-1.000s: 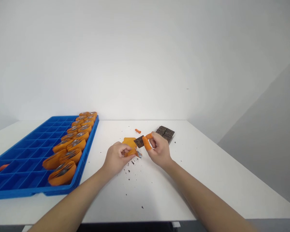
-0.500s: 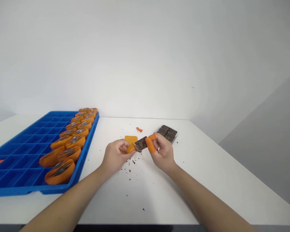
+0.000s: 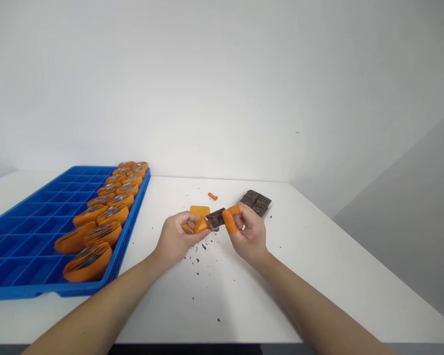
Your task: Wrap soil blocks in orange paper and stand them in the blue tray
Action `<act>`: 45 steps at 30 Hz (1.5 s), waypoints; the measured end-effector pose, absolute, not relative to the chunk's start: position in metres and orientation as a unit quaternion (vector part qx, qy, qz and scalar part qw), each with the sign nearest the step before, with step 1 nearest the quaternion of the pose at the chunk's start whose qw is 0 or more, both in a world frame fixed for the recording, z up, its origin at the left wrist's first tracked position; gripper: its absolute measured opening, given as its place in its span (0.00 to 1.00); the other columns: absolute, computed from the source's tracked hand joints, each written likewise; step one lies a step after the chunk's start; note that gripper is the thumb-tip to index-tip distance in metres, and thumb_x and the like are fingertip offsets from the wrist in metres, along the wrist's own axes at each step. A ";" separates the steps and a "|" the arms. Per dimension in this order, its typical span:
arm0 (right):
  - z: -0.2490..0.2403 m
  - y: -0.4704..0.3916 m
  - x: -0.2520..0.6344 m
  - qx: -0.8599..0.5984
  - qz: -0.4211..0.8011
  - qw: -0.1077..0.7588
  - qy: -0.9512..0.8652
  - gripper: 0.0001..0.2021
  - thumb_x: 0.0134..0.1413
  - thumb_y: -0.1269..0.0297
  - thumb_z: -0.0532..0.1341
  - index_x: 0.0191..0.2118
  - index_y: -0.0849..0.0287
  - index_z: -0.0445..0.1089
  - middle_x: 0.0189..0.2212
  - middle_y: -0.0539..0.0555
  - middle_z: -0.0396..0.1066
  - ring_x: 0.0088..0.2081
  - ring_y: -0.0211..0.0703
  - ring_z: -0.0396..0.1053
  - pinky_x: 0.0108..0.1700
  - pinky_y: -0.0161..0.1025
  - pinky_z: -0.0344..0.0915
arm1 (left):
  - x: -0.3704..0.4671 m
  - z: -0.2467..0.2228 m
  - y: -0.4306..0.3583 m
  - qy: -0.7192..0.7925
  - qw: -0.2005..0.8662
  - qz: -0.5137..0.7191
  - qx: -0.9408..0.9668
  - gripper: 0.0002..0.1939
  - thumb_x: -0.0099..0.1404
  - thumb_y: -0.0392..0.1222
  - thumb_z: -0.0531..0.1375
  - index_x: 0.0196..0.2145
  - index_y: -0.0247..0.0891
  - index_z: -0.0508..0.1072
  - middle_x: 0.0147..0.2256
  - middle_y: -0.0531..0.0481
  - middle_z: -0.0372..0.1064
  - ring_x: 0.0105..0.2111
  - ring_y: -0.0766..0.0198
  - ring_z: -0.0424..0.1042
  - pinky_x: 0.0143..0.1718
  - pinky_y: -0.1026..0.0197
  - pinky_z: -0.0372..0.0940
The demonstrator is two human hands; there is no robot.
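My left hand [image 3: 173,242] pinches a small orange wrapper [image 3: 201,225] between thumb and fingers. From its right end sticks out a dark brown, flaky flat piece [image 3: 216,218], with a bit of silvery edge under it. My right hand [image 3: 252,237] grips the other end of this piece; orange finger cots [image 3: 230,222] cover its thumb and forefinger. Just behind the left hand, a flat yellow-orange piece [image 3: 200,210] lies on the table. A larger dark slab [image 3: 257,201] of the same flaky look, with a groove across it, is partly hidden by my right hand.
A blue compartment tray [image 3: 33,217] stands at the left, its right-hand columns holding several orange wrapped packets [image 3: 90,261]. Dark crumbs [image 3: 198,260] are scattered on the white table [image 3: 318,276]. One loose orange finger cot [image 3: 212,196] lies farther back. A white wall rises behind.
The dark piece has turned a little between my hands and shows more of its rough face. Both hands keep their hold, nearly still. The view has shifted slightly.
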State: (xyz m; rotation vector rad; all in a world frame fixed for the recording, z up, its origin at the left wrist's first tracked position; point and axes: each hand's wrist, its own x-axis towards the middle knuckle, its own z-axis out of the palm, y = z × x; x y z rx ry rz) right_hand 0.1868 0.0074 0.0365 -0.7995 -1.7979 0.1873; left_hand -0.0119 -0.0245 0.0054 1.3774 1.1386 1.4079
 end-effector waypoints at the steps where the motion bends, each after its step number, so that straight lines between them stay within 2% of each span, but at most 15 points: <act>1: 0.037 0.007 0.187 -0.335 0.074 0.548 -0.763 0.21 0.73 0.58 0.61 0.28 0.53 0.56 0.22 0.43 0.50 0.24 0.38 0.51 0.28 0.40 0.52 | -0.011 0.005 -0.025 0.454 0.423 0.564 0.545 0.15 0.56 0.48 0.77 0.32 0.38 0.79 0.28 0.51 0.75 0.26 0.64 0.72 0.28 0.62 0.66; 10: 0.039 0.010 0.192 -0.271 -0.033 0.541 -0.795 0.16 0.70 0.65 0.64 0.29 0.54 0.62 0.22 0.43 0.49 0.23 0.37 0.49 0.27 0.39 0.50 | -0.011 0.004 -0.025 0.441 0.448 0.562 0.538 0.15 0.56 0.47 0.77 0.34 0.37 0.78 0.29 0.52 0.75 0.27 0.65 0.72 0.29 0.63 0.67; 14: 0.039 0.012 0.192 -0.265 -0.042 0.525 -0.808 0.16 0.73 0.64 0.64 0.29 0.55 0.65 0.22 0.43 0.49 0.23 0.36 0.50 0.27 0.39 0.50 | -0.012 0.004 -0.025 0.429 0.460 0.552 0.548 0.17 0.57 0.48 0.77 0.35 0.38 0.77 0.30 0.52 0.74 0.27 0.66 0.72 0.28 0.64 0.67; 19: 0.038 0.015 0.191 -0.255 -0.015 0.506 -0.824 0.14 0.75 0.60 0.64 0.34 0.56 0.74 0.23 0.44 0.48 0.24 0.37 0.52 0.27 0.39 0.52 | -0.012 0.001 -0.025 0.429 0.455 0.549 0.554 0.18 0.57 0.48 0.77 0.38 0.39 0.77 0.32 0.53 0.74 0.26 0.67 0.71 0.26 0.65 0.65; 25: 0.033 0.018 0.191 -0.215 0.007 0.477 -0.852 0.13 0.77 0.59 0.61 0.44 0.55 0.82 0.26 0.48 0.60 0.27 0.38 0.60 0.26 0.39 0.56 | -0.011 -0.002 -0.021 0.430 0.431 0.564 0.557 0.16 0.57 0.46 0.77 0.37 0.38 0.77 0.32 0.53 0.73 0.23 0.70 0.65 0.23 0.66 0.61; 28: 0.035 0.017 0.191 -0.215 0.008 0.470 -0.856 0.13 0.78 0.61 0.58 0.51 0.54 0.81 0.29 0.50 0.64 0.28 0.40 0.62 0.27 0.40 0.59 | -0.011 -0.003 -0.020 0.428 0.433 0.571 0.550 0.16 0.58 0.46 0.76 0.37 0.38 0.76 0.34 0.53 0.72 0.23 0.72 0.64 0.23 0.66 0.59; 30: 0.037 0.015 0.191 -0.212 0.007 0.480 -0.851 0.12 0.78 0.63 0.58 0.52 0.54 0.80 0.29 0.50 0.62 0.29 0.40 0.61 0.27 0.40 0.59 | -0.011 -0.003 -0.020 0.430 0.435 0.572 0.547 0.16 0.58 0.45 0.76 0.38 0.38 0.76 0.35 0.52 0.73 0.23 0.71 0.66 0.23 0.66 0.60; 33: 0.039 0.014 0.190 -0.190 0.006 0.487 -0.852 0.09 0.76 0.64 0.60 0.48 0.54 0.79 0.29 0.49 0.60 0.29 0.40 0.59 0.27 0.39 0.58 | -0.011 -0.001 -0.021 0.431 0.423 0.570 0.557 0.15 0.59 0.44 0.76 0.38 0.38 0.77 0.35 0.52 0.74 0.25 0.70 0.68 0.25 0.65 0.63; 38: 0.040 0.015 0.190 -0.175 0.000 0.466 -0.868 0.04 0.71 0.68 0.64 0.40 0.55 0.73 0.30 0.48 0.60 0.29 0.38 0.59 0.26 0.39 0.56 | -0.010 0.002 -0.021 0.420 0.391 0.568 0.590 0.10 0.61 0.42 0.74 0.37 0.39 0.79 0.36 0.49 0.77 0.34 0.62 0.74 0.33 0.62 0.68; 42: 0.037 0.015 0.191 -0.175 0.001 0.463 -0.869 0.08 0.67 0.68 0.69 0.38 0.55 0.69 0.31 0.48 0.59 0.29 0.38 0.58 0.26 0.39 0.55 | -0.011 0.004 -0.021 0.422 0.375 0.569 0.598 0.07 0.59 0.36 0.71 0.36 0.39 0.79 0.35 0.50 0.77 0.34 0.61 0.75 0.33 0.62 0.68; 45: 0.034 0.016 0.190 -0.187 0.013 0.456 -0.870 0.10 0.66 0.68 0.69 0.38 0.54 0.67 0.32 0.48 0.60 0.29 0.38 0.58 0.25 0.39 0.56 | -0.013 0.005 -0.020 0.426 0.359 0.566 0.608 0.08 0.58 0.33 0.69 0.36 0.39 0.79 0.34 0.51 0.77 0.33 0.61 0.74 0.33 0.62 0.68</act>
